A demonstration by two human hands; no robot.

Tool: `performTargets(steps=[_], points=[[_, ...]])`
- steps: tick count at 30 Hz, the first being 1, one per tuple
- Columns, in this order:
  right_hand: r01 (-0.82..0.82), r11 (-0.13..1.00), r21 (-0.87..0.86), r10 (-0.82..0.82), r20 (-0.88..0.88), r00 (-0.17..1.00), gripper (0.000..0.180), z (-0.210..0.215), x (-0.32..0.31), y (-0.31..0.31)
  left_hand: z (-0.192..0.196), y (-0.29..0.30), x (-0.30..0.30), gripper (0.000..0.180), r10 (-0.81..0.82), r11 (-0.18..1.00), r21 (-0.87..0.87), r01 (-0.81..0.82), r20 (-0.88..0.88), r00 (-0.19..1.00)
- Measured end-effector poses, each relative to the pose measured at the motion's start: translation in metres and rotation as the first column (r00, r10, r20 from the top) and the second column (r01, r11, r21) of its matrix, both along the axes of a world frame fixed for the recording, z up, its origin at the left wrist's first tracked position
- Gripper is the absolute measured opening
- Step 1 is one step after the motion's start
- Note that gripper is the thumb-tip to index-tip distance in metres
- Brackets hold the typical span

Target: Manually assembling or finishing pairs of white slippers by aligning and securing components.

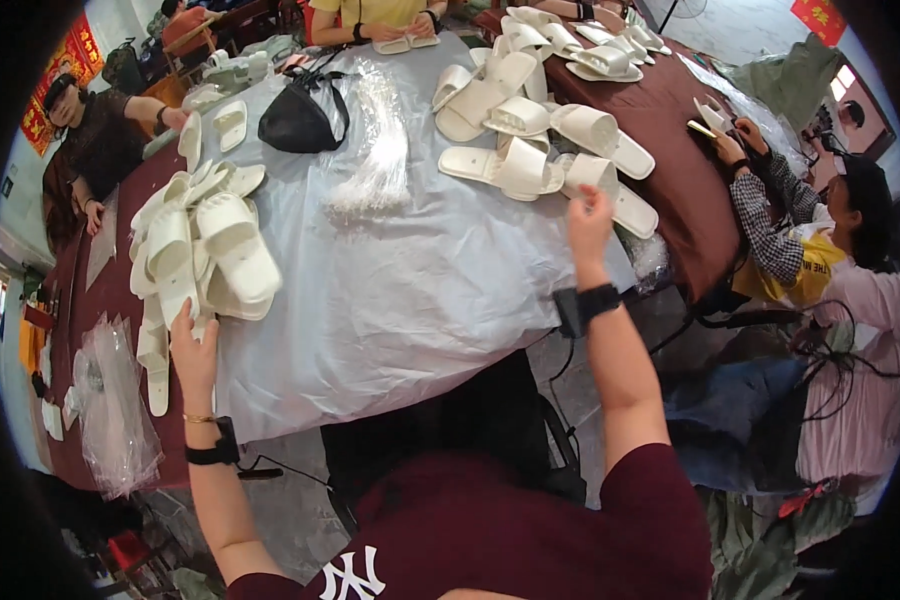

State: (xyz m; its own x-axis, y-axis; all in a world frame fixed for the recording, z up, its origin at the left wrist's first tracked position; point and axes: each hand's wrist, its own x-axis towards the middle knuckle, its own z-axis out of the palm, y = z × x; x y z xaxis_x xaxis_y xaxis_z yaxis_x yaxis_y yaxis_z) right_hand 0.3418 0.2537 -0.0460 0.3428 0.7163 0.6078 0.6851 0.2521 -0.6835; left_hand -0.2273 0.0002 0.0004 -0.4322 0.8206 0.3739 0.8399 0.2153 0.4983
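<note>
My left hand (196, 352) is at the near end of a heap of white slide slippers on the left. Its fingers are apart, with the fingertips at the end of one white slipper (173, 262); a firm hold does not show. Beside that lies another slipper (240, 255) with its wide strap up. On the right, my right hand (590, 222) reaches the near edge of a second heap. Its fingers are loosely bent and apart, over a slipper (630, 208); whether they touch it I cannot tell. More slippers (518, 165) are piled just beyond.
Between the heaps, a grey plastic sheet (450, 290) covers the table, bearing clear plastic bags (375, 150) and a black bag (303, 115). More clear bags (115, 410) hang at the left edge. Co-workers sit left, right and opposite; the far person's hands (395, 40) hold slippers.
</note>
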Motion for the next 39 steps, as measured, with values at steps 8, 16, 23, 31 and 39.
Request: performTargets(steps=[8, 16, 23, 31, 39], points=[[0.011, 0.951, -0.310, 0.035, 0.142, 0.989, 0.023, -0.004, 0.066, 0.064, -0.013, -0.013, 0.054, 0.045, -0.092, 0.995, 0.016, 0.095, -0.161, 0.983], [-0.079, 0.990, -0.118, 0.041, -0.291, 0.956, 0.026, 0.049, 0.100, 0.059, -0.002, -0.012, 0.107, 0.042, -0.227, 0.974, 0.004, 0.228, -0.079, 0.971], [-0.433, 0.898, 0.081, 0.357, -0.709, 0.608, 0.021, 0.122, 0.024, -0.030, -0.014, -0.002, 0.151, 0.036, -0.410, 0.911, 0.024, 0.412, 0.157, 0.898], [-0.916, 0.391, -0.087, 0.686, -0.636, 0.354, 0.033, 0.098, -0.149, -0.161, -0.013, 0.012, 0.193, 0.051, -0.294, 0.893, 0.070, 0.445, 0.839, 0.457], [-0.760, 0.503, -0.412, 0.806, -0.093, 0.584, 0.033, 0.042, -0.158, -0.144, -0.037, -0.001, 0.174, 0.076, -0.100, 0.983, 0.048, 0.180, 0.950, 0.296]])
